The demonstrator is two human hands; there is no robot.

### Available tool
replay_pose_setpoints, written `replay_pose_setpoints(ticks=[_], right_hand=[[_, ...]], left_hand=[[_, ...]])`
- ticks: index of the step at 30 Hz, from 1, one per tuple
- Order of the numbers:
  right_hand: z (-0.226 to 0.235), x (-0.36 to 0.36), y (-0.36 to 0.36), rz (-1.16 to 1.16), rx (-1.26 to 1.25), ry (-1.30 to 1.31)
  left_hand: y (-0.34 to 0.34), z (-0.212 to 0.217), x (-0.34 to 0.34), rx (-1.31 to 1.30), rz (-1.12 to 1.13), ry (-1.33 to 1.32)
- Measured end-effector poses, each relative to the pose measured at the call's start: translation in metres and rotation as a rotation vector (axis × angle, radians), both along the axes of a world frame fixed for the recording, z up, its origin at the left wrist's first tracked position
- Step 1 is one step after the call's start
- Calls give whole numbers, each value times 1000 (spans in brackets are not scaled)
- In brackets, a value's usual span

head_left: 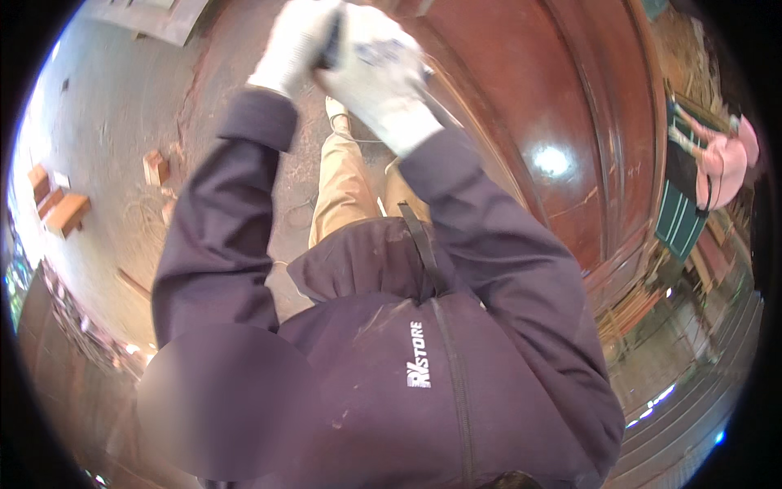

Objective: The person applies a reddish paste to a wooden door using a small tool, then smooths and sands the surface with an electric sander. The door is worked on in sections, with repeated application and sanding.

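Note:
Both my hands are raised close together at the top of the view, in white knit gloves. My left hand is curled, its fingertips partly cut off by the upper edge. Pressed near it, my right hand is closed, with blue marking on the back of its glove. A small dark thing shows between the two gloves; blur and the gloves hide what it is. Just right of my hands lies a large, glossy reddish-brown wooden panel with raised mouldings. A thin pale cord crosses near my legs, below the gloves.
Several small wooden blocks lie on the stained concrete floor at the left. A pale board is at the upper left. Beyond the panel, at the right, are what looks like a person in pink, a green striped surface and stacked wood strips.

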State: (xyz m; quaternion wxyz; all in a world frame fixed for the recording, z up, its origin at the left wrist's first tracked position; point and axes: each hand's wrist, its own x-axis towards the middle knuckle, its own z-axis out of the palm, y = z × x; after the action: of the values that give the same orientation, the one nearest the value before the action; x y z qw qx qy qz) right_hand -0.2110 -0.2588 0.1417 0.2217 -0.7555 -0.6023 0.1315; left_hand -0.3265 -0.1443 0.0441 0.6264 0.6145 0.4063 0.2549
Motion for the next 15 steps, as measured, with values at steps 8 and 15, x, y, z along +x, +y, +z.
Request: replay_pose_setpoints(ticks=[8, 15], right_hand=[[-12, 9, 50, -86, 3, -71], [10, 111, -172, -318, -121, 40]], left_hand=[[82, -41, 13, -452, 198, -38], [-170, 59, 165, 259, -265, 249]])
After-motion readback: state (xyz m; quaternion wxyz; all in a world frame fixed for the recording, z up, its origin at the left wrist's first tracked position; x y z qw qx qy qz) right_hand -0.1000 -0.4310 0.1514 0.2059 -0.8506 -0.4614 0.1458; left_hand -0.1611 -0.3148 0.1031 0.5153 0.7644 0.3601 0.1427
